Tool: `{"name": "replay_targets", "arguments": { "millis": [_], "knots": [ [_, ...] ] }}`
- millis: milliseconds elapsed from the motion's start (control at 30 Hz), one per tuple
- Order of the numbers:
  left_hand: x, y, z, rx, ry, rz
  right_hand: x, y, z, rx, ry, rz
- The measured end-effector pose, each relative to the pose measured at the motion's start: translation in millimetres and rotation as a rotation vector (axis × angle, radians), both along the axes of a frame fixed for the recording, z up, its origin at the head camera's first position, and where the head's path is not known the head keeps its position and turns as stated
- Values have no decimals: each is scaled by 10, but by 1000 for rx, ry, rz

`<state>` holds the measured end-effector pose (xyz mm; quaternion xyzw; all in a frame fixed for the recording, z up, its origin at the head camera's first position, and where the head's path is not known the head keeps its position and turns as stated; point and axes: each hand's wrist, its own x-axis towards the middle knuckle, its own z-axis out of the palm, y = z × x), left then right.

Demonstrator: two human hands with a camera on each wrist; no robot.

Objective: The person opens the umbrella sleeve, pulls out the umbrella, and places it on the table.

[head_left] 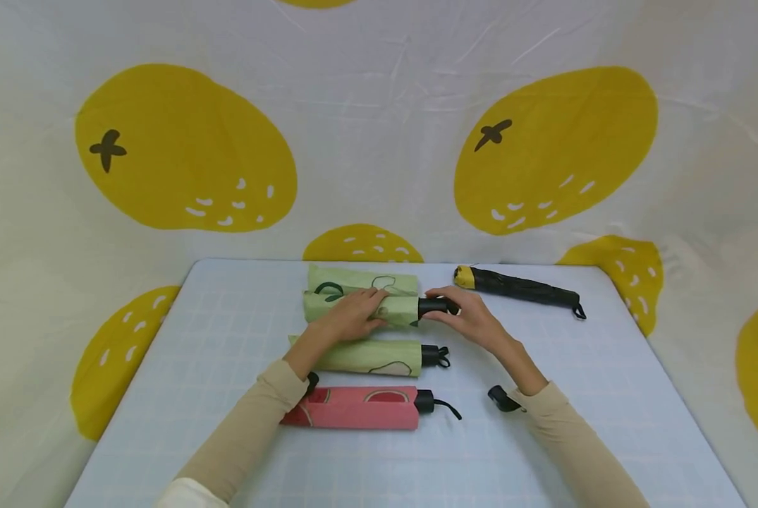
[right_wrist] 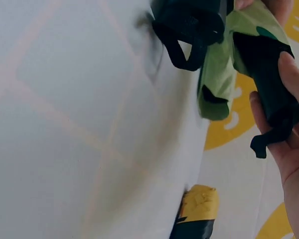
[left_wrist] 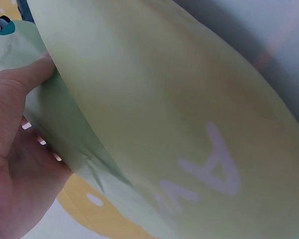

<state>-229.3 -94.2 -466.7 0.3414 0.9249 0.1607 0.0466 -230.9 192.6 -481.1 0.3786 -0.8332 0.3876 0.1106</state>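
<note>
A folded green umbrella (head_left: pixel 404 310) with an avocado print lies crosswise between both hands, its black handle (head_left: pixel 426 306) pointing right. My left hand (head_left: pixel 352 316) grips its fabric body, thumb on the near side in the left wrist view. My right hand (head_left: pixel 470 321) holds the handle between thumb and fingers; a short black strap (right_wrist: pixel 266 140) hangs from its end. Just behind lies another green folded umbrella (head_left: pixel 359 276), partly hidden. In front, under my left forearm, a third green umbrella (head_left: pixel 366 356) has a black handle and strap.
Nearest me, a red watermelon-print folded umbrella (head_left: pixel 372 408) lies partly under my left sleeve, its strap toward the right. At the back right is a slim black folded umbrella (head_left: pixel 524 286) with a yellow end. A fruit-print cloth (head_left: pixel 379 141) hangs behind the pale table (head_left: pixel 607 395).
</note>
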Motion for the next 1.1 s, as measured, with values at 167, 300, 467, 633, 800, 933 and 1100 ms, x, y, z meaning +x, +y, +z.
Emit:
{"name": "replay_targets", "arguments": {
  "millis": [167, 300, 467, 633, 800, 933, 1100],
  "knots": [
    [-23, -4, 1, -20, -8, -1, 16, 109, 61, 3, -31, -29],
    [-31, 10, 22, -39, -5, -15, 6, 203, 70, -20, -48, -34],
    [-19, 43, 56, -56, -17, -27, 1, 236, 58, 9, -73, -23],
    [9, 74, 95, -64, -20, -13, 1, 176, 49, 95, -118, -17],
    [34, 112, 104, -83, -6, -14, 24, 66, 102, 213, -133, -30],
    [49, 128, 95, -86, 21, -23, 53, -13, 133, 330, -124, -46],
    [58, 124, 91, -81, 55, -26, 73, -44, 98, 362, -51, -50]
  ]
}}
